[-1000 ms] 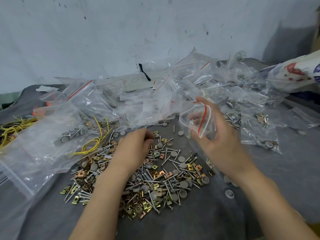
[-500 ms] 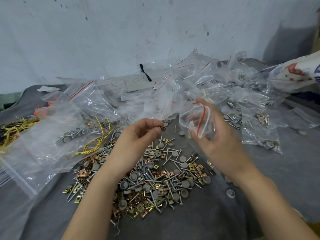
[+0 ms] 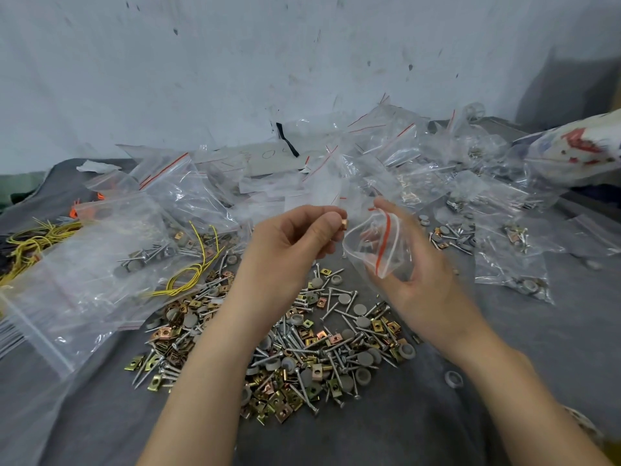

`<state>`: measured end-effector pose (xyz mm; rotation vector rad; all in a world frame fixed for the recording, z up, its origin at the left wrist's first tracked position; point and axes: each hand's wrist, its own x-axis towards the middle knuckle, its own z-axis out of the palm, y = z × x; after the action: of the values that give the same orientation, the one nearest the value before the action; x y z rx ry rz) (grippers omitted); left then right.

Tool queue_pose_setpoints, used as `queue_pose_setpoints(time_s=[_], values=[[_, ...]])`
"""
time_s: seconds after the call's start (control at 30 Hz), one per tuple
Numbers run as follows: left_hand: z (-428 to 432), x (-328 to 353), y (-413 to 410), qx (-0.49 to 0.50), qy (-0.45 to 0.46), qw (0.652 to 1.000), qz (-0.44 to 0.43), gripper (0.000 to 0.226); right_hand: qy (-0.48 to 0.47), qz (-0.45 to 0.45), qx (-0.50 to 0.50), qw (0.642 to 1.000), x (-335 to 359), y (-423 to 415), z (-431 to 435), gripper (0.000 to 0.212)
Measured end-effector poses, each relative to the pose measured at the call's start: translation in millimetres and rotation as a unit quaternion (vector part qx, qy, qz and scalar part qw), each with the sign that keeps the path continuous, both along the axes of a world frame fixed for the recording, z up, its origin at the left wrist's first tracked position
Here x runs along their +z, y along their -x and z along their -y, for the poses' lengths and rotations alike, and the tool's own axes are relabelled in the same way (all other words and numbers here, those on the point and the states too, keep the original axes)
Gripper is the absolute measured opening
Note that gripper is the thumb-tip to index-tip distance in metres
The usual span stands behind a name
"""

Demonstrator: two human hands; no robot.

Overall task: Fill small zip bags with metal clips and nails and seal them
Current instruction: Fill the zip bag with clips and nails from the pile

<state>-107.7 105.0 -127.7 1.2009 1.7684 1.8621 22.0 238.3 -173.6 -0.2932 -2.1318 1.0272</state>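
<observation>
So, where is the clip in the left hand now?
Head view, centre: the clip is pinched by the left hand, just left of the open bag that the right hand holds.

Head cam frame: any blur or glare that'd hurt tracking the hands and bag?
Head view: right hand and the small zip bag it holds are smeared; left hand pinching a copper clip is sharp, as is the hardware pile; soft glare streaks on the clear bag heap; wide-angle bending at the edges.

The left hand (image 3: pixel 295 240) has lifted off the pile (image 3: pixel 302 348) — its clip (image 3: pixel 344 225) now at the bag (image 3: pixel 369 250) mouth.
</observation>
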Motion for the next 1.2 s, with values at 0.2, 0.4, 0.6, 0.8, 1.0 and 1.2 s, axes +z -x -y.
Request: queue_pose_setpoints(time_s=[0.2,0.4,0.6,0.8,1.0,1.2], values=[[-8,1,-9,0.045,-0.004,0.992,-0.115,0.010,-0.024,0.002,-0.001,1.000,-2,3,2,0.063],[-6,7,-9,0.094,-0.001,0.971,-0.220,0.016,-0.006,0.011,0.000,1.000,-4,1,0,0.066],[2,-8,30,0.212,0.056,0.969,-0.112,0.015,0.011,0.009,-0.005,1.000,-4,-5,-4,0.063],[-28,-52,34,0.144,0.306,0.897,-0.283,0.026,0.026,-0.018,-0.022,0.999,-4,-10,-12,0.065],[-50,-73,28,0.092,0.397,0.829,-0.383,0.039,0.038,-0.026,-0.022,0.999,-1,-14,-14,0.064],[-51,-69,24,0.109,0.424,0.805,-0.400,0.037,0.051,-0.034,-0.007,0.998,1,-17,-16,0.063]])
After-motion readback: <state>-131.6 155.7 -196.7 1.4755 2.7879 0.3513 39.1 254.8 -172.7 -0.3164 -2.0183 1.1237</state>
